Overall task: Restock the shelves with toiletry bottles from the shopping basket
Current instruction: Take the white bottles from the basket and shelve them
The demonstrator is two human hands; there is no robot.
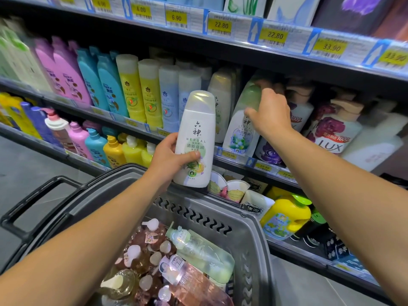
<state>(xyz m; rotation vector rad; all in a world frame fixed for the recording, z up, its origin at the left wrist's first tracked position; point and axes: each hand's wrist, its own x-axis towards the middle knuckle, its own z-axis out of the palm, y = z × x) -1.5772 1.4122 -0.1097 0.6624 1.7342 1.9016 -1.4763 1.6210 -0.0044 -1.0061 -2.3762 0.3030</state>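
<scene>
My left hand (171,154) grips a white herbal bottle with a silvery cap (197,129), held upright above the far rim of the grey shopping basket (249,228). My right hand (272,112) reaches onto the middle shelf (231,157) and grips the green cap of a tilted white herbal bottle (242,131) standing there. Inside the basket lie several bottles, among them a clear green pump bottle (203,250) and pink and amber ones (194,283).
The middle shelf holds rows of pink, teal, yellow and pale blue bottles at left and Lux bottles (331,133) at right. Price tags line the upper shelf edge (220,25). A lower shelf carries pump bottles and a yellow bottle (287,215). The basket handle (33,202) sticks out left.
</scene>
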